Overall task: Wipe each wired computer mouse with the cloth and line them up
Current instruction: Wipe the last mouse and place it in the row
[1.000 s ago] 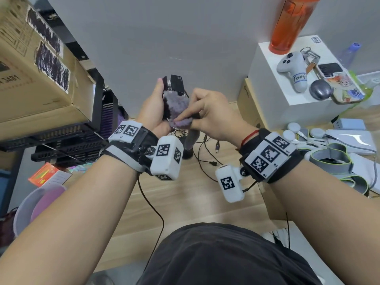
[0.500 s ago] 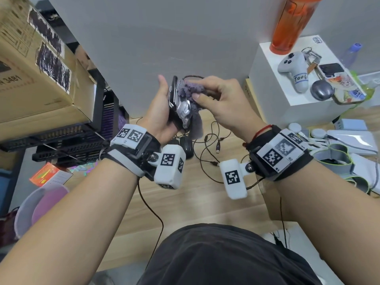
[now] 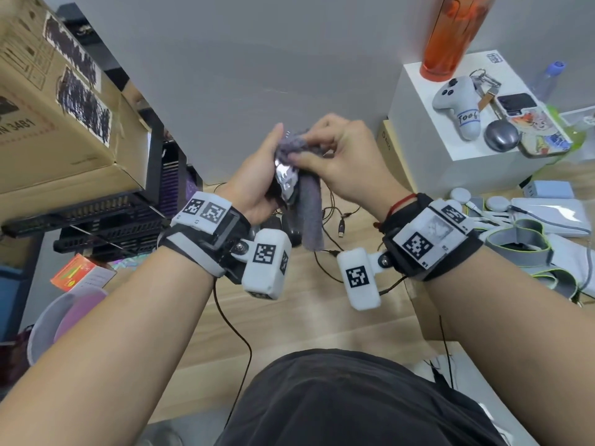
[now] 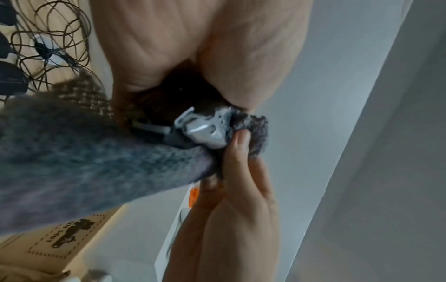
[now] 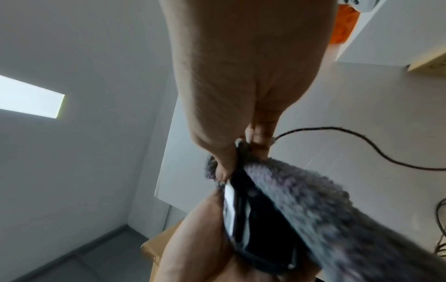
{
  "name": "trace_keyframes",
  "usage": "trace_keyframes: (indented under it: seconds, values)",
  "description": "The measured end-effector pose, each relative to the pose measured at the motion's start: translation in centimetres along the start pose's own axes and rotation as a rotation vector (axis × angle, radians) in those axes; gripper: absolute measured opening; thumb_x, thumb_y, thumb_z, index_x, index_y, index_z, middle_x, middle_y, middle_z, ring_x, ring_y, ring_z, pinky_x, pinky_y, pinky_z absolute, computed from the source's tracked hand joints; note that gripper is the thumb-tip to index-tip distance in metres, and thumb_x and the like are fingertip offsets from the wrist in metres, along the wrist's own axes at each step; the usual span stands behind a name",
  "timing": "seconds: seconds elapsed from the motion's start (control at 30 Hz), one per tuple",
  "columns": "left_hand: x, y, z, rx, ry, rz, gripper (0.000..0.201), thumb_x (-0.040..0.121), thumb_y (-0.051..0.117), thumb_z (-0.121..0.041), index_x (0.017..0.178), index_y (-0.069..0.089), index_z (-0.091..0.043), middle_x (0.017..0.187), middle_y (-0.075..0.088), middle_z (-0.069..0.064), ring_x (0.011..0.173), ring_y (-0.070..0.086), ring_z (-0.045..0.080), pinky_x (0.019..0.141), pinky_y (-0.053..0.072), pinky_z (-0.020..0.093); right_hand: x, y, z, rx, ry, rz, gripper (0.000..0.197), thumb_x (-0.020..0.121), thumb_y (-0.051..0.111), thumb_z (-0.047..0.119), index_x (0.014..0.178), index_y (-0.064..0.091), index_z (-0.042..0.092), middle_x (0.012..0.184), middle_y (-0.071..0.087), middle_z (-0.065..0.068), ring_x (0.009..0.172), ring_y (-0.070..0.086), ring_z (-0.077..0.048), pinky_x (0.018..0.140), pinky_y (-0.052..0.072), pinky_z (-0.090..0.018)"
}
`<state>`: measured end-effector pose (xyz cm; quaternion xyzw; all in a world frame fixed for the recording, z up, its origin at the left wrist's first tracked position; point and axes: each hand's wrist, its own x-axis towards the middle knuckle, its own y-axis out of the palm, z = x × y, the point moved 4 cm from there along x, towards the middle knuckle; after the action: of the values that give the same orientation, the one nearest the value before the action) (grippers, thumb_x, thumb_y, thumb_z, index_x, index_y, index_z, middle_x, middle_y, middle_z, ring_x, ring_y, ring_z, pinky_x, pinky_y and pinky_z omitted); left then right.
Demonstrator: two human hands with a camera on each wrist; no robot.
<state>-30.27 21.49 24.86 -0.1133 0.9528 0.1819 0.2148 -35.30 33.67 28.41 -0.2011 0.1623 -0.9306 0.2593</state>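
My left hand (image 3: 257,175) grips a black and silver wired mouse (image 3: 285,180) up in the air, in front of the grey wall. My right hand (image 3: 335,156) pinches a fuzzy grey cloth (image 3: 309,204) against the mouse's top end; the cloth's tail hangs down over the desk. In the left wrist view the mouse's silver part (image 4: 205,129) pokes out beside the cloth (image 4: 84,156), with a right fingertip on it. The right wrist view has the mouse (image 5: 243,215) edge-on, the cloth (image 5: 325,209) draped along it and its cable (image 5: 362,139) trailing right. Other dark mice (image 3: 289,230) lie on the desk below, mostly hidden.
Tangled cables (image 3: 335,220) lie on the wooden desk (image 3: 299,317). A cardboard box (image 3: 54,101) sits left over black racks (image 3: 106,220). A white box (image 3: 457,130) at right carries an orange bottle (image 3: 450,33), a controller toy and keys. Grey straps and white items (image 3: 531,239) crowd the right.
The left hand turned the mouse from face-on to edge-on. The right hand and cloth moved from the mouse's lower part up to its top end; both hands rose slightly.
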Motion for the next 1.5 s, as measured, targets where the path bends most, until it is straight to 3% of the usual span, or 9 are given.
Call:
trace_keyframes:
  seconds: [0.1,0.27,0.4,0.57,0.77,0.9,1.27,1.43,1.5]
  values:
    - [0.2,0.4,0.5,-0.024,-0.001,-0.008,0.056,0.106,0.034,-0.056,0.124,0.067,-0.014,0.116,0.073,0.01,0.105,0.071,0.02,0.092,0.057,0.033,0.2,-0.2,-0.1,-0.055,-0.013,-0.03,0.022,0.081,0.078,0.028,0.103,0.078,0.025,0.088,0.058,-0.002,0.075,0.054,-0.002,0.071,0.049,-0.025]
    - [0.2,-1.0,0.3,-0.164,-0.089,-0.009,0.065,0.101,0.045,-0.062,0.122,0.065,-0.004,0.103,0.065,0.021,0.09,0.067,0.032,0.083,0.057,0.041,-2.3,1.9,0.2,0.027,0.026,0.373,0.019,0.075,0.085,0.02,0.093,0.08,0.019,0.085,0.063,0.001,0.08,0.063,-0.018,0.077,0.055,-0.039]
    - [-0.6,-0.4,-0.2,-0.117,-0.061,0.035,0.067,0.105,0.036,-0.057,0.127,0.062,0.001,0.096,0.072,0.014,0.069,0.072,0.02,0.061,0.06,0.028,-2.2,1.3,-0.6,0.248,0.072,0.164,0.017,0.076,0.082,0.007,0.091,0.077,0.01,0.091,0.074,-0.01,0.082,0.069,-0.016,0.084,0.059,-0.036]
    - [-0.6,-0.4,1.1,-0.075,-0.079,0.044,0.073,0.105,0.034,-0.06,0.137,0.057,0.0,0.135,0.064,0.021,0.122,0.064,0.033,0.107,0.051,0.045,-1.7,0.7,-2.6,0.135,0.183,-0.119,0.019,0.079,0.079,0.009,0.087,0.072,0.024,0.089,0.072,0.008,0.081,0.066,-0.009,0.079,0.057,-0.031]
    - [-0.4,-2.4,1.2,-0.15,-0.128,-0.004,0.069,0.103,0.037,-0.061,0.109,0.066,0.0,0.102,0.072,0.019,0.088,0.073,0.03,0.083,0.061,0.043,-3.4,3.2,-1.8,0.106,0.209,0.185,0.018,0.077,0.082,0.011,0.088,0.072,0.001,0.091,0.073,-0.003,0.082,0.066,-0.007,0.082,0.057,-0.026]
    - [-0.6,-3.4,2.5,-0.025,-0.173,0.09,0.074,0.104,0.028,-0.064,0.136,0.061,-0.006,0.127,0.07,0.016,0.119,0.067,0.029,0.091,0.06,0.038,-1.5,2.6,-3.4,0.033,0.293,-0.037,0.012,0.079,0.081,0.014,0.089,0.075,0.014,0.091,0.073,0.003,0.083,0.067,-0.014,0.083,0.057,-0.039]
    - [0.0,-7.1,3.0,-0.244,-0.215,-0.02,0.063,0.107,0.032,-0.056,0.092,0.068,-0.007,0.079,0.073,0.013,0.065,0.072,0.025,0.057,0.059,0.032,-2.2,8.6,-1.7,-0.046,0.082,0.218,0.019,0.076,0.084,0.021,0.094,0.08,0.02,0.092,0.065,0.005,0.086,0.063,-0.011,0.082,0.052,-0.029]
    - [0.6,-8.0,4.0,-0.211,-0.252,-0.024,0.067,0.107,0.025,-0.058,0.107,0.07,-0.007,0.097,0.076,0.018,0.091,0.074,0.031,0.082,0.061,0.04,-0.5,8.4,-3.1,-0.168,0.115,-0.029,0.018,0.083,0.076,0.022,0.1,0.078,0.028,0.088,0.062,0.013,0.08,0.056,0.003,0.077,0.05,-0.025]
    - [0.9,-8.4,3.8,-0.259,-0.258,-0.045,0.068,0.108,0.023,-0.057,0.1,0.068,-0.005,0.087,0.076,0.019,0.081,0.076,0.032,0.069,0.064,0.041,-1.1,10.0,-2.3,-0.122,0.066,0.053,0.022,0.082,0.077,0.019,0.103,0.078,0.024,0.093,0.063,0.005,0.084,0.058,-0.003,0.08,0.049,-0.023]
